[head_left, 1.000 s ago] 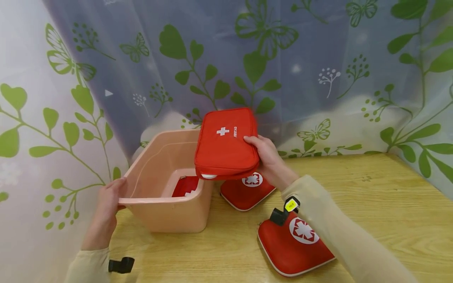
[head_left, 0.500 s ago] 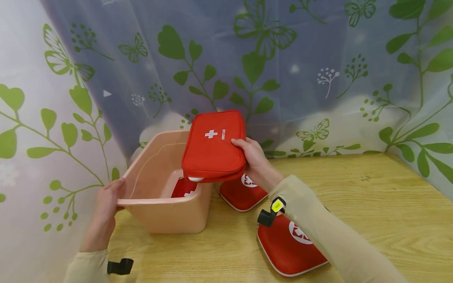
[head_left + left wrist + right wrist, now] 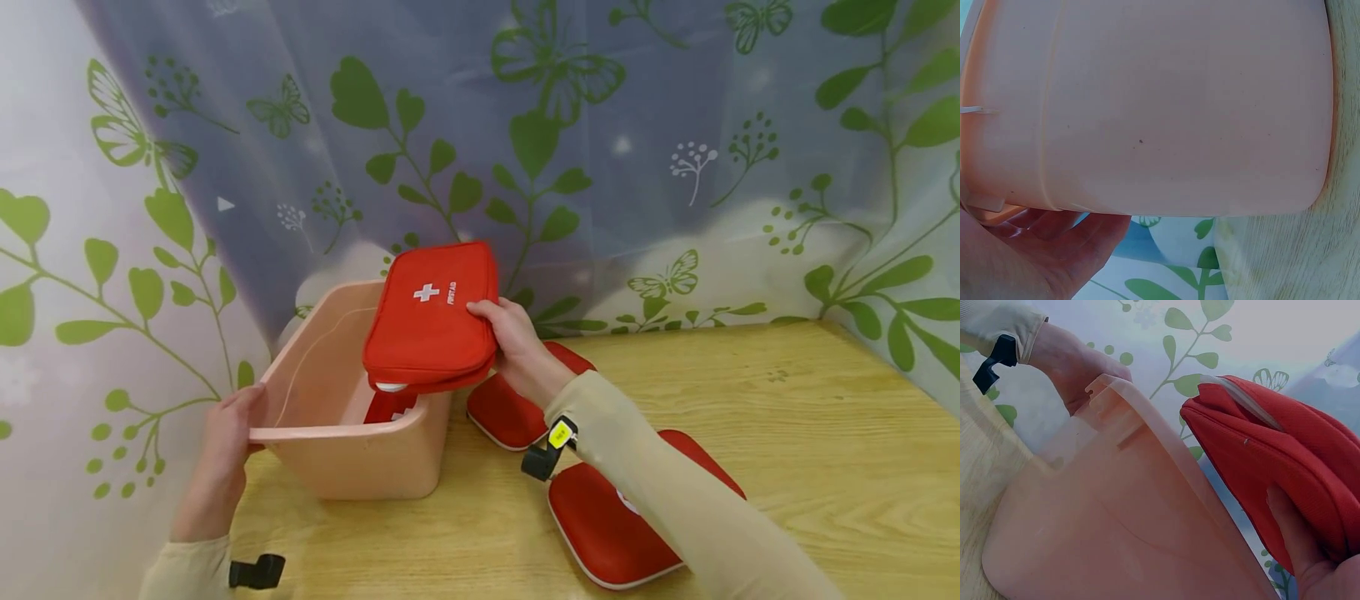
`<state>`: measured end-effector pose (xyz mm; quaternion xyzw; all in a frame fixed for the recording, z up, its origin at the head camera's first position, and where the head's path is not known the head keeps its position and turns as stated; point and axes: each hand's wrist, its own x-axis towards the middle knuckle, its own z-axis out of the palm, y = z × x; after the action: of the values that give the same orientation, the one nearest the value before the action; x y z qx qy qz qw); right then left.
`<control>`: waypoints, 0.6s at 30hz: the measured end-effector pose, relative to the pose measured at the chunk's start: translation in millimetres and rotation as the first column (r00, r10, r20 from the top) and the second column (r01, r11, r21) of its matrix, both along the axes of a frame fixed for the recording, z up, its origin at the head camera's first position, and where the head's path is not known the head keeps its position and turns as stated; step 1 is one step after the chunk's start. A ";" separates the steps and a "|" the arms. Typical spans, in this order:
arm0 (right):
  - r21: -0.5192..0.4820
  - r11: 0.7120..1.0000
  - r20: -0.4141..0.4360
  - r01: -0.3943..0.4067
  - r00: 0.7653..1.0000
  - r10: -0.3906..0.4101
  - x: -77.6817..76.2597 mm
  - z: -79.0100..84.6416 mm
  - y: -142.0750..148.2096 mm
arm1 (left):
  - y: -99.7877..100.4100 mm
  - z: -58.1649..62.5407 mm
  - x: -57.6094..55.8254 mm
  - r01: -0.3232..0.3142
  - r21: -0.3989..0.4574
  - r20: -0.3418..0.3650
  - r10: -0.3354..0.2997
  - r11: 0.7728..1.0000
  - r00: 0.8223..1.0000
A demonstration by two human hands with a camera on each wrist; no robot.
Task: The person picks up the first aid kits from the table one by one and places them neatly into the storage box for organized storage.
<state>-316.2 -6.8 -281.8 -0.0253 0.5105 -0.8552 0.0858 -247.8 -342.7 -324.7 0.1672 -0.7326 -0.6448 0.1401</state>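
Note:
A red first aid bag [image 3: 435,317] with a white cross hangs over the right rim of a pink plastic bin [image 3: 352,462]. My right hand [image 3: 517,342] grips it by its right edge, thumb on top and fingers beneath. In the right wrist view the bag [image 3: 1260,444] shows its zipped side, with something white poking out at a corner. My left hand [image 3: 221,458] holds the bin's left rim, and in the left wrist view its fingers [image 3: 1079,250] curl under that rim. Inside the bin lies another red case [image 3: 386,406], mostly hidden by the wall and the bag.
Two red zip cases with pale piping lie on the wooden table [image 3: 825,433]: one case [image 3: 506,412] right beside the bin, the other case [image 3: 607,525] nearer me, partly under my right forearm. A patterned curtain [image 3: 637,167] hangs behind.
My right hand has carried the first aid bag leftward and slightly down, further over the bin. The left hand keeps its hold on the rim, and the bin stays in place.

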 end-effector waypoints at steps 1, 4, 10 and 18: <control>0.001 1.000 -0.001 0.000 1.000 0.000 -0.1 -0.4 -1.8 | -0.1 -0.2 0.0 -0.001 0.000 -0.001 0.001 1.000 1.000; -0.008 1.000 -0.004 -0.005 1.000 0.005 -0.3 -1.2 -7.4 | -0.4 -0.3 0.0 -0.002 0.006 -0.002 0.002 1.000 1.000; -0.016 1.000 0.005 -0.022 1.000 0.022 0.2 -1.5 -18.8 | 0.2 0.5 0.8 0.003 0.008 -0.005 -0.003 1.000 1.000; -0.003 0.999 0.005 -0.043 0.999 0.043 -1.0 -1.5 -36.7 | 0.5 0.5 0.5 0.003 0.014 -0.006 -0.003 1.000 1.000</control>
<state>-317.2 -43.5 -283.2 -0.0340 0.5082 -0.8541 0.1053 -247.4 -342.2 -324.2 0.1654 -0.7280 -0.6504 0.1402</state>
